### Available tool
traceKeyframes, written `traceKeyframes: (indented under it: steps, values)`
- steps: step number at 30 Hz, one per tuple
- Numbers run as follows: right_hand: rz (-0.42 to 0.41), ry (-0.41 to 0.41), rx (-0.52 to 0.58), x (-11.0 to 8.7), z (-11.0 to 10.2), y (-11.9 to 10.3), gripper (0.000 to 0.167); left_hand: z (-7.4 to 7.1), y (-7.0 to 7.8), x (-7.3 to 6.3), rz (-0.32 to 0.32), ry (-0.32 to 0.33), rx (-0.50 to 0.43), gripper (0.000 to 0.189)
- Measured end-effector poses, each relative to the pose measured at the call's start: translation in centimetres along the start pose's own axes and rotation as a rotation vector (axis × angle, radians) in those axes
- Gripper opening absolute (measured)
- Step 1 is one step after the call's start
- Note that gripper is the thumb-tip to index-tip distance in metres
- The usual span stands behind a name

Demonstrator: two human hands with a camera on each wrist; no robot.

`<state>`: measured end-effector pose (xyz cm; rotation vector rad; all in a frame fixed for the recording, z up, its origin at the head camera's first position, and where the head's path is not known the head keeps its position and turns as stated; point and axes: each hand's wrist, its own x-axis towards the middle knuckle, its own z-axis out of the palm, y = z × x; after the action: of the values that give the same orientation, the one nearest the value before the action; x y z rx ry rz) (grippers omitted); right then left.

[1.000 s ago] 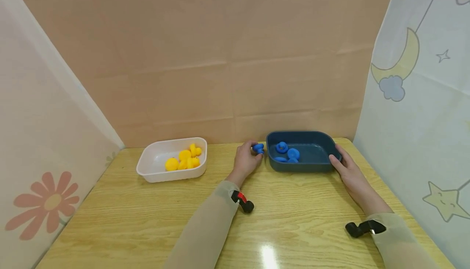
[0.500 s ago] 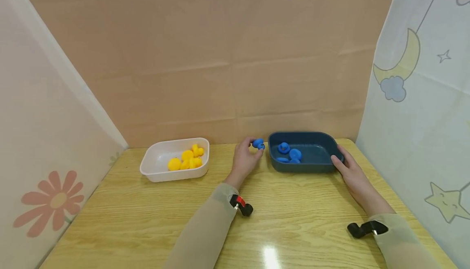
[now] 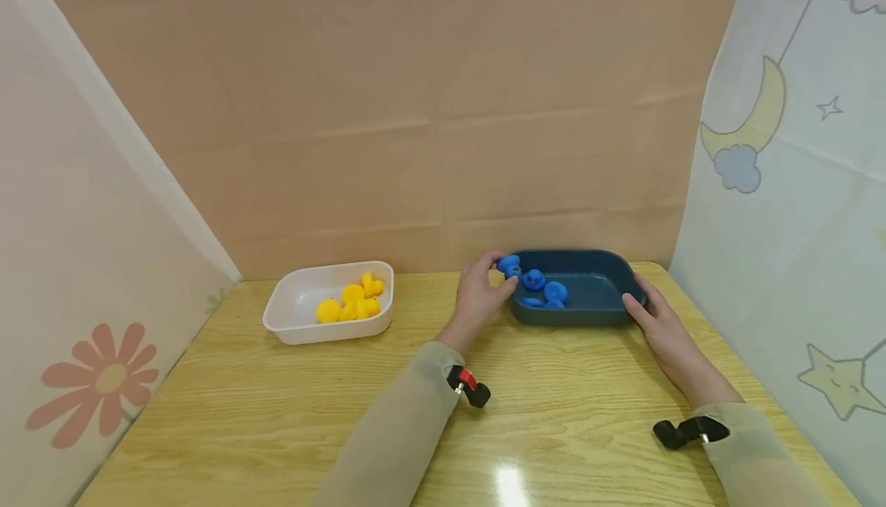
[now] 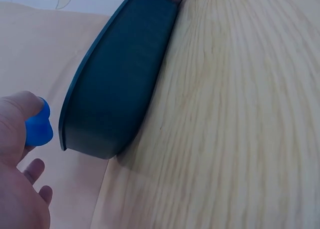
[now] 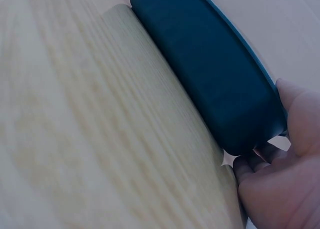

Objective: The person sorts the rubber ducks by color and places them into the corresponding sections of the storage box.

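Observation:
My left hand (image 3: 479, 295) pinches a small blue toy duck (image 3: 509, 262) between thumb and fingers, at the left rim of a dark teal tray (image 3: 588, 316). In the left wrist view the blue duck (image 4: 41, 126) shows beside the tray's end, partly covered by the thumb. My right hand (image 3: 667, 334) grips the tray's right end, thumb at the rim; in the right wrist view, the fingers reach round the tray's (image 5: 215, 79) lower corner. Several blue ducks (image 3: 534, 280) lie inside the tray on its left side, the nearest ones partly hidden by the front wall.
A white tray (image 3: 291, 330) stands on the left of the wooden table (image 3: 277, 415), with several yellow ducks (image 3: 351, 294) in its right half. A tan backdrop (image 3: 346, 145) rises behind the table. Printed cloth walls (image 3: 782, 245) stand at both sides.
My left hand has lifted the blue duck a little and moved it right, from beside the teal tray to its left rim. The right hand stays on the tray.

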<state>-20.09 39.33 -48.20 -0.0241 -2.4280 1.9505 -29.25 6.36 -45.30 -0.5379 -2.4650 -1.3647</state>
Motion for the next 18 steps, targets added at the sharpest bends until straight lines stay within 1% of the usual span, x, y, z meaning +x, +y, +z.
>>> traceKeyframes:
  steps: [4,9,13,18]
  values:
    - [0.003,0.002,-0.003,0.3,0.1,0.3,0.085,0.6,-0.1,0.0,-0.007,-0.026,0.045,0.044]
    - [-0.001,-0.001,-0.010,0.5,0.2,0.5,0.085,0.8,-0.5,-0.3,-0.021,-0.023,0.041,0.048]
    - [-0.005,-0.001,-0.021,0.4,0.1,0.4,0.085,0.5,-0.6,-0.7,-0.023,0.003,0.031,0.048]
    - [-0.015,0.002,-0.040,0.0,-0.1,0.2,0.084,-0.3,-0.5,-1.2,-0.005,0.033,0.035,0.047]
